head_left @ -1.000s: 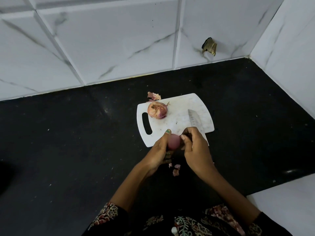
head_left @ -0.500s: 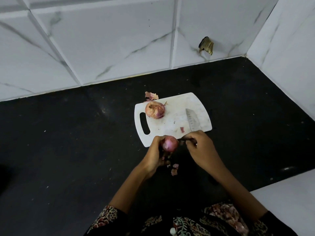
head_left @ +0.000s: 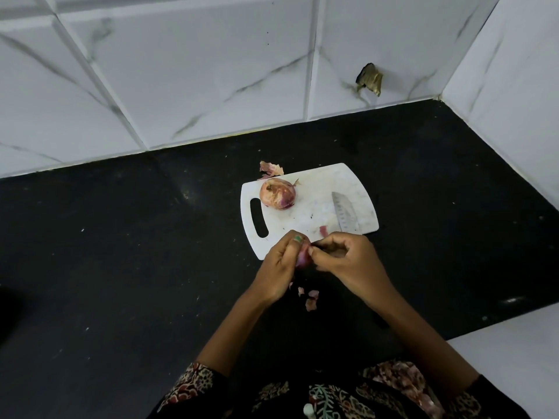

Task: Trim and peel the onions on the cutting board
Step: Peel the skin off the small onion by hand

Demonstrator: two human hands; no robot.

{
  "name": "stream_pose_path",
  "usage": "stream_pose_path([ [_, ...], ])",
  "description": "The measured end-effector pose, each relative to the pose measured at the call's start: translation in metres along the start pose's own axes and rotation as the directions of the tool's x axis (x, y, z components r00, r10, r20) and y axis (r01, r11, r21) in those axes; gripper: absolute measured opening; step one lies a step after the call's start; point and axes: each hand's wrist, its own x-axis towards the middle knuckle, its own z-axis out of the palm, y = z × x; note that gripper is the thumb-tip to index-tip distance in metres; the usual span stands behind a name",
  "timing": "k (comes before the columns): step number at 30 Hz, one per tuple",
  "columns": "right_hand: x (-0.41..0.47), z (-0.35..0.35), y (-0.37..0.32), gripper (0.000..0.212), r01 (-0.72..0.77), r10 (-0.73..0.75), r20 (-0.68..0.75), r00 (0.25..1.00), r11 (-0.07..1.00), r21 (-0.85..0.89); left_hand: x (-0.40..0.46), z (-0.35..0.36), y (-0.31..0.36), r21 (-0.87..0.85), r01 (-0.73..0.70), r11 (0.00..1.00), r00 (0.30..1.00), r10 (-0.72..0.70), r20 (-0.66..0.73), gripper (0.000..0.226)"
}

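A white cutting board (head_left: pixel 317 189) lies on the black counter (head_left: pixel 121 252). An unpeeled reddish onion (head_left: pixel 277 193) rests at its far left end. A knife (head_left: pixel 343 211) lies blade-up the board at the right, its handle hidden behind my right hand. My left hand (head_left: pixel 279 267) holds a small pink onion (head_left: pixel 302 257) just above the board's near edge. My right hand (head_left: pixel 348 261) meets it from the right, thumb and fingertips pinched on the onion's skin. Most of that onion is covered by both hands.
A scrap of skin (head_left: pixel 323 230) lies on the board's near edge. Loose peels (head_left: pixel 311 299) sit on the counter below my hands, another peel (head_left: pixel 270 168) beyond the board. Tiled walls stand behind and to the right; a lower white surface (head_left: pixel 514 358) borders the counter at near right.
My right hand drew away from the small onion, leaving a skin scrap on the board, then came back and pinched it again. My left hand turned the onion slightly.
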Motion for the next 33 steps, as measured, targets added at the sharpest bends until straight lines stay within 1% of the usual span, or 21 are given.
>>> stream_pose_path([
  [5,0.0,-0.005,-0.002,0.013,0.05,-0.046,0.057,0.997,0.996,-0.079,0.001,0.0,-0.002,0.003,-0.039,0.999,0.999,0.039,0.035,0.028],
  [10,0.003,-0.007,-0.002,0.01,0.05,-0.042,0.071,0.997,0.993,-0.107,0.002,0.0,-0.007,-0.003,-0.043,0.999,0.998,0.043,0.055,0.039],
  [13,0.004,-0.009,0.001,0.003,0.027,-0.024,0.042,0.999,0.998,-0.063,0.002,-0.001,-0.009,0.009,-0.059,0.998,0.995,0.058,0.085,0.041],
  [15,0.005,-0.009,0.003,0.006,0.008,-0.008,0.023,1.0,1.0,-0.023,0.002,0.0,-0.011,0.012,-0.056,0.998,0.995,0.055,0.088,0.042],
  [17,0.004,-0.008,0.003,0.004,0.007,-0.007,0.049,0.999,1.0,0.011,0.003,-0.002,-0.012,-0.001,-0.048,0.999,0.996,0.048,0.079,0.044],
  [18,0.003,-0.008,0.003,0.01,0.006,-0.007,0.064,0.998,1.0,0.018,0.003,-0.002,-0.012,-0.008,-0.05,0.999,0.996,0.051,0.078,0.043],
  [20,0.002,-0.006,0.002,0.017,0.011,-0.01,0.073,0.997,1.0,-0.013,0.003,-0.003,-0.012,-0.007,-0.049,0.999,0.996,0.049,0.077,0.039],
  [23,0.003,-0.002,0.001,0.016,0.008,-0.006,0.039,0.999,0.998,-0.061,0.004,-0.002,-0.013,0.008,-0.05,0.999,0.997,0.049,0.063,0.033],
  [28,0.005,-0.004,0.001,0.009,0.008,-0.002,0.053,0.999,0.994,-0.108,0.002,-0.002,-0.013,0.004,-0.051,0.999,0.997,0.051,0.066,0.04],
  [30,0.005,-0.005,0.002,0.001,0.011,-0.008,0.041,0.999,0.997,-0.082,0.002,-0.002,-0.014,0.011,-0.04,0.999,0.996,0.039,0.076,0.042],
  [33,0.006,-0.005,0.005,0.008,0.008,-0.008,0.003,1.0,1.0,-0.021,0.001,0.0,-0.012,-0.003,-0.013,1.0,0.997,0.013,0.074,0.038],
])
